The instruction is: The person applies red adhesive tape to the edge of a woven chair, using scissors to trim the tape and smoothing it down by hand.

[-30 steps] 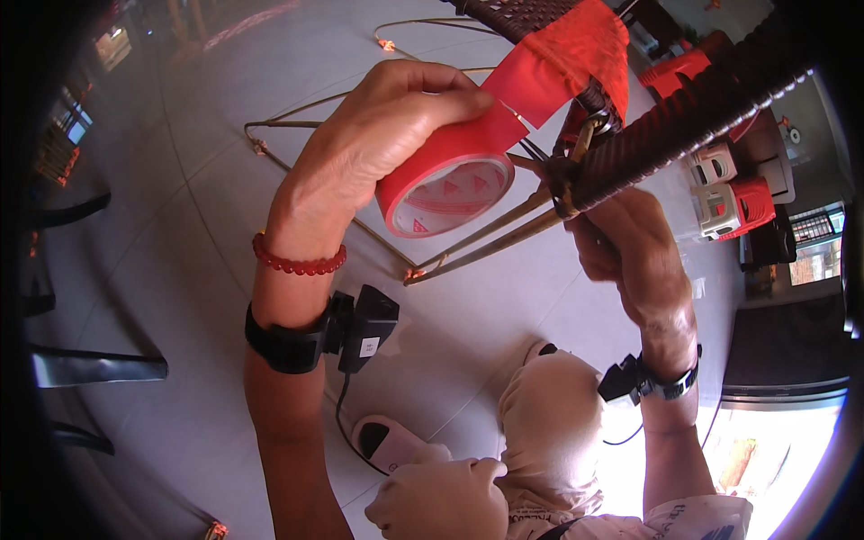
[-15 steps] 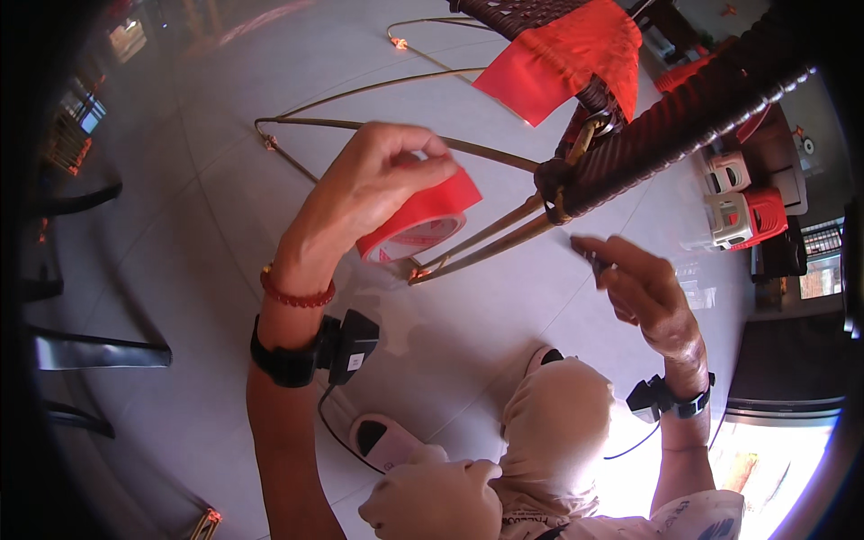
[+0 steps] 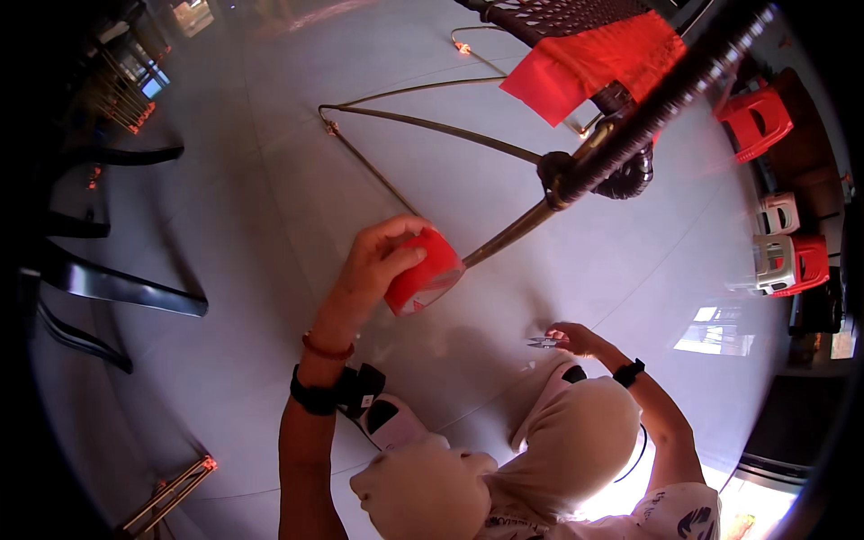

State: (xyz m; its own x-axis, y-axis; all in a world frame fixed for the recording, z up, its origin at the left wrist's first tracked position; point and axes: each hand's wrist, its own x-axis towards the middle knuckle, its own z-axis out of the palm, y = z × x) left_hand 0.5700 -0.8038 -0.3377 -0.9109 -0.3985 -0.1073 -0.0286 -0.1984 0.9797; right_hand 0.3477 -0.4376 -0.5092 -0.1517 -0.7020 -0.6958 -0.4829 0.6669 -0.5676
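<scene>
- The left hand was closed around a roll of red tape, thumb on the near face and fingers curled over the far rim; the roll was held clear of the floor, tilted, its pale inner core facing down and to the right.
- The roll sat at the fingertip end of the grip, projecting to the right of the palm, just beside the lower end of a brass-coloured metal rod.
- The right hand was low, near the floor, with its fingertips pinched narrow on a small pair of metal snips; the snips pointed left, well apart from the roll.
- The rod rose diagonally to a black joint on a dark tubular frame.
- A flat sheet of red tape-like material hung from a black perforated panel above.
- The floor was smooth, glossy grey tile.
- Red and white plastic stools stood at the right.
</scene>
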